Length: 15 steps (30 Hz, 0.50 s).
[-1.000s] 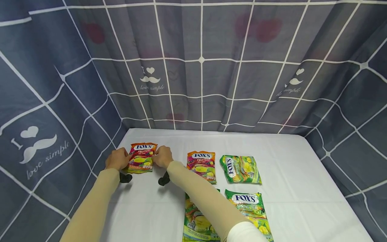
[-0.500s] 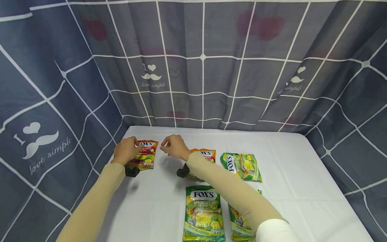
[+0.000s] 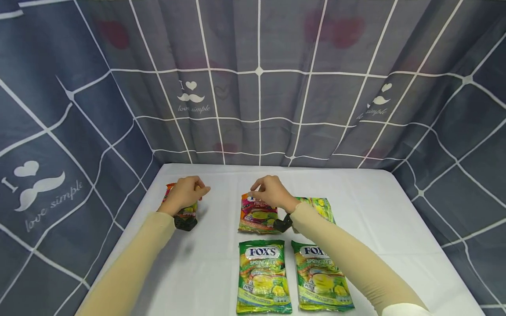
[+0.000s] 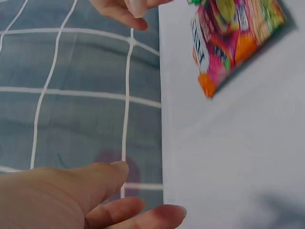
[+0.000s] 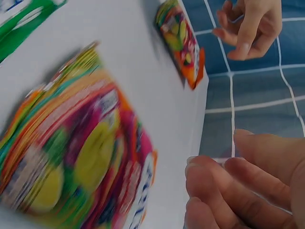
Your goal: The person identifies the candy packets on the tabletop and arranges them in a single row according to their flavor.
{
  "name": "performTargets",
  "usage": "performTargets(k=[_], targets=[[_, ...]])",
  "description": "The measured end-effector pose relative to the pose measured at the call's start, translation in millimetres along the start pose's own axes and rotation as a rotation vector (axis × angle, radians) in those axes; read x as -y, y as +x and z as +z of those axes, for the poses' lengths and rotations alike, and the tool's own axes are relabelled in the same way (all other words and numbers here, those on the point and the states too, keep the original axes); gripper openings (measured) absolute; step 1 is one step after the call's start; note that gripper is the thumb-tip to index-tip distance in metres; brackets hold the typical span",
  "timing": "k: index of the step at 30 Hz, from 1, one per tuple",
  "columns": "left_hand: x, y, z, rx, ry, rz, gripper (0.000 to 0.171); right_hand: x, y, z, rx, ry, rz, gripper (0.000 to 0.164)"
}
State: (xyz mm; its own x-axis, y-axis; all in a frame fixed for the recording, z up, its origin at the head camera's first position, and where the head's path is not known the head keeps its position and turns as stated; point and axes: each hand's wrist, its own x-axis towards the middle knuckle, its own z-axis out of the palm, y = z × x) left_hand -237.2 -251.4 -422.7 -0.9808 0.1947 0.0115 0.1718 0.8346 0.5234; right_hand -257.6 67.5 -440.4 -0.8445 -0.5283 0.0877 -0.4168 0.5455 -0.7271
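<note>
My left hand [image 3: 185, 193] hovers over the left red-orange candy bag [image 3: 190, 211], holding nothing. The hand and wrist hide much of that bag. Above the top of a second red-orange candy bag [image 3: 258, 217], my right hand [image 3: 272, 192] hangs with its fingers loosely bent and apart from the bag. In the right wrist view this second bag [image 5: 86, 162] lies below the right hand [image 5: 238, 191], and the left bag [image 5: 178, 43] lies beyond it. Nothing lies between the fingers of the left hand [image 4: 95, 200] in the left wrist view.
Two green candy bags, one left [image 3: 263, 278] and one right [image 3: 322, 278], lie along the front of the white table [image 3: 379, 210]. A third green bag [image 3: 322, 206] is partly hidden behind the right forearm. Checkered curtains [image 3: 245, 96] enclose the back and sides.
Both hands have let go of the left red-orange bag. The right hand has travelled rightwards to the second red-orange bag. The left hand has lifted and shifted a little right.
</note>
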Motion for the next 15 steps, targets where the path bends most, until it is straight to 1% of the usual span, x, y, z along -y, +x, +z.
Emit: performTargets(k=[2, 4, 9, 12, 15], targets=[[-7.2, 1.3, 6.2, 0.019, -0.03, 0.009, 0.029, -7, -9, -6, -0.009, 0.0, 0.019, 0.023], [-15.4, 2.6, 14.0, 0.04, -0.059, 0.003, 0.028, -15, -17, -11, -0.022, -0.002, 0.041, 0.023], [-32.3, 7.4, 38.9, 0.102, -0.13, -0.012, 0.027, -37, -31, -16, -0.047, -0.014, 0.117, 0.024], [-36.1, 8.7, 53.8, 0.146, -0.166, -0.015, 0.025, -44, -39, -14, -0.035, -0.028, 0.176, 0.025], [-34.2, 8.9, 67.7, 0.2, -0.188, -0.026, 0.023, -46, -46, -8, 0.0, -0.048, 0.236, 0.027]])
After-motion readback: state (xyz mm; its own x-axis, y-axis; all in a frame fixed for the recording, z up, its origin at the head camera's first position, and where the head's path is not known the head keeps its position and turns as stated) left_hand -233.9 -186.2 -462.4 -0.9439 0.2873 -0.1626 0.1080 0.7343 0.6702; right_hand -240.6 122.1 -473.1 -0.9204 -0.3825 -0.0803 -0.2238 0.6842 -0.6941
